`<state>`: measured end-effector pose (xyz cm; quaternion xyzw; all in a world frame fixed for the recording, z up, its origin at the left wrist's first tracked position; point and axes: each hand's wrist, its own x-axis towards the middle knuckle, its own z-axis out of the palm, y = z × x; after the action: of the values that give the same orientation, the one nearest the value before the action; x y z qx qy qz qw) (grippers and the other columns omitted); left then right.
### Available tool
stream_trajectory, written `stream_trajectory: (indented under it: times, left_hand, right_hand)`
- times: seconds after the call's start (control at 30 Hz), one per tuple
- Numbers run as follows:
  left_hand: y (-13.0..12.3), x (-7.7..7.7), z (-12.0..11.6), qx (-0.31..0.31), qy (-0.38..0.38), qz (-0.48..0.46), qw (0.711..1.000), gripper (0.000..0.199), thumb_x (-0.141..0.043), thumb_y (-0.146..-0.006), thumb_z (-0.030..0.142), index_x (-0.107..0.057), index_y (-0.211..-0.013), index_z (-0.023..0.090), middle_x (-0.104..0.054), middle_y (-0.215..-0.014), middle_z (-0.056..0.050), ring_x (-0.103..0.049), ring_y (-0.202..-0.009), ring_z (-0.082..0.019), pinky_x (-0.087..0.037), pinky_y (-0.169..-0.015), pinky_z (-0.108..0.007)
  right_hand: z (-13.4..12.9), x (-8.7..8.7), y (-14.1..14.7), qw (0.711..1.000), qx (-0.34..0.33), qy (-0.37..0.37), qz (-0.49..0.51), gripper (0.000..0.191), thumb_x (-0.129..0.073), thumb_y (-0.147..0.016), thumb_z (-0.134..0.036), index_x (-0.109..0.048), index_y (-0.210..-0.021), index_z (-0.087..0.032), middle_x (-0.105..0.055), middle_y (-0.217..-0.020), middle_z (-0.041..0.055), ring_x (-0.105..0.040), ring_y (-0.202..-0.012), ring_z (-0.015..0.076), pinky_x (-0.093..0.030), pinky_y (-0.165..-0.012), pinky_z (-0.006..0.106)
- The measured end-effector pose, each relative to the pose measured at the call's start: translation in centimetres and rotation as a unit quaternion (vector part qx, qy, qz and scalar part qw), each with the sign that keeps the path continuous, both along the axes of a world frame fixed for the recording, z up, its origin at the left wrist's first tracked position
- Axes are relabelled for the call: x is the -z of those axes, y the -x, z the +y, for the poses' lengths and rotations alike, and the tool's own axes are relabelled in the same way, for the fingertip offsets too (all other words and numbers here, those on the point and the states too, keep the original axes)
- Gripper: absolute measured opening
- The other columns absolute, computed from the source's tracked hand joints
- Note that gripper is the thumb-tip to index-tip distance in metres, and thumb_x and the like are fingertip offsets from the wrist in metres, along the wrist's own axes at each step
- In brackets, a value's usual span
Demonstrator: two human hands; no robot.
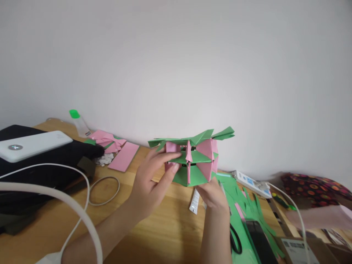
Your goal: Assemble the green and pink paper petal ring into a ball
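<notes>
A folded paper model (196,175) in green and pink is held up above the wooden table, with two tiers of pink uprights between green layers and pointed green flaps on top. My left hand (154,172) grips its left side, the thumb and a finger pressed to the middle green layer. My right hand (213,192) is under the model's right side and supports it from below; most of its fingers are hidden behind the paper.
On the left lie a white power bank (35,145) on black cloth, a glue bottle (79,123), pink paper pieces (123,156) and a white cable (82,209). Rightward are green paper (239,220), a phone (261,242), black scissor handles (235,240) and a power strip (251,183).
</notes>
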<state>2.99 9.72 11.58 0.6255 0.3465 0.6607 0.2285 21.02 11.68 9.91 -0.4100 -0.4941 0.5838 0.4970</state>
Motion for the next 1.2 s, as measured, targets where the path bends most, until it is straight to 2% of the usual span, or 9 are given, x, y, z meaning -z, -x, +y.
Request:
stream_trajectory:
  times: [0.2,0.33,0.4,0.5,0.63,0.73,0.87,1.03,1.2]
  left_hand:
    - [0.1,-0.4,-0.2,-0.063,-0.042,0.062,0.995,0.029,-0.063,-0.088,0.014,-0.068,-0.11,0.032,-0.066,-0.104,-0.001,-0.062,-0.097,-0.018,-0.051,-0.082,-0.03]
    - [0.3,-0.3,0.0,-0.124,-0.063,0.104,0.985,0.025,-0.064,-0.087,0.014,-0.07,-0.106,0.029,-0.066,-0.099,-0.002,-0.063,-0.086,-0.017,-0.051,-0.072,-0.028]
    - [0.6,-0.4,0.0,-0.146,-0.081,0.137,0.976,0.023,-0.064,-0.087,0.015,-0.07,-0.104,0.028,-0.066,-0.1,-0.003,-0.063,-0.089,-0.018,-0.052,-0.074,-0.029]
    - [1.0,-0.7,-0.1,-0.161,-0.11,0.219,0.956,0.018,-0.061,-0.089,0.015,-0.071,-0.101,0.025,-0.065,-0.103,-0.006,-0.063,-0.094,-0.02,-0.051,-0.076,-0.031]
    - [1.0,-1.0,-0.6,-0.153,-0.116,0.315,0.93,0.02,-0.054,-0.092,0.014,-0.071,-0.096,0.023,-0.066,-0.101,-0.006,-0.062,-0.091,-0.02,-0.05,-0.075,-0.033]
    - [0.8,-1.0,-1.0,-0.14,-0.117,0.344,0.921,0.022,-0.052,-0.093,0.014,-0.072,-0.095,0.024,-0.068,-0.102,-0.007,-0.062,-0.091,-0.021,-0.05,-0.076,-0.034]
    - [0.4,-1.1,-1.5,-0.137,-0.127,0.356,0.916,0.021,-0.052,-0.094,0.019,-0.072,-0.093,0.023,-0.07,-0.104,-0.009,-0.064,-0.094,-0.024,-0.049,-0.075,-0.036]
    - [0.2,-1.7,-1.8,-0.146,-0.129,0.329,0.924,0.016,-0.057,-0.092,0.021,-0.072,-0.091,0.028,-0.073,-0.1,-0.003,-0.067,-0.091,-0.021,-0.048,-0.075,-0.034]
    - [0.2,-2.1,-1.9,-0.117,-0.037,0.266,0.956,0.01,-0.064,-0.089,0.027,-0.073,-0.086,0.03,-0.073,-0.094,-0.001,-0.065,-0.083,-0.019,-0.049,-0.076,-0.033]
  right_hand:
    - [-0.1,0.6,-0.1,1.0,0.006,0.004,-0.024,0.058,-0.086,-0.053,-0.051,-0.07,-0.102,-0.025,-0.077,-0.097,0.009,-0.07,-0.098,0.0311,-0.057,-0.085,0.049]
    - [-0.1,0.2,-0.3,0.998,0.0,0.007,-0.068,0.053,-0.088,-0.053,-0.038,-0.071,-0.101,-0.024,-0.077,-0.096,0.0078,-0.07,-0.095,0.0306,-0.057,-0.083,0.047]
    - [-0.3,-0.4,-0.7,0.988,0.008,0.007,-0.155,0.045,-0.086,-0.054,-0.03,-0.073,-0.097,-0.023,-0.077,-0.096,0.0067,-0.07,-0.094,0.0305,-0.057,-0.079,0.043]
    - [-1.4,-1.4,-1.6,0.94,0.079,0.005,-0.331,0.026,-0.078,-0.064,-0.026,-0.075,-0.089,-0.02,-0.077,-0.092,0.0086,-0.07,-0.083,0.0285,-0.055,-0.068,0.039]
    - [-4.4,-3.0,-1.5,0.893,0.233,-0.148,-0.356,0.013,-0.066,-0.083,-0.031,-0.073,-0.091,-0.023,-0.075,-0.09,0.0051,-0.067,-0.078,0.0202,-0.051,-0.066,0.032]
    - [-6.2,-4.1,0.0,0.863,0.259,-0.253,-0.351,0.009,-0.063,-0.088,-0.024,-0.071,-0.083,-0.024,-0.068,-0.075,-0.0008,-0.059,-0.068,0.0139,-0.045,-0.061,0.026]
    - [-6.5,-4.7,1.6,0.871,0.22,-0.255,-0.358,0.012,-0.062,-0.089,-0.022,-0.071,-0.081,-0.024,-0.065,-0.068,-0.0031,-0.053,-0.061,0.0108,-0.041,-0.056,0.024]
    - [-6.5,-4.5,1.7,0.876,0.231,-0.241,-0.348,0.01,-0.065,-0.088,-0.025,-0.074,-0.085,-0.023,-0.07,-0.072,-0.0009,-0.058,-0.065,0.0126,-0.044,-0.057,0.026]
    - [-7.0,-4.5,1.7,0.88,0.24,-0.24,-0.333,0.009,-0.066,-0.087,-0.021,-0.075,-0.087,-0.024,-0.069,-0.072,-0.0017,-0.057,-0.064,0.0128,-0.043,-0.059,0.027]
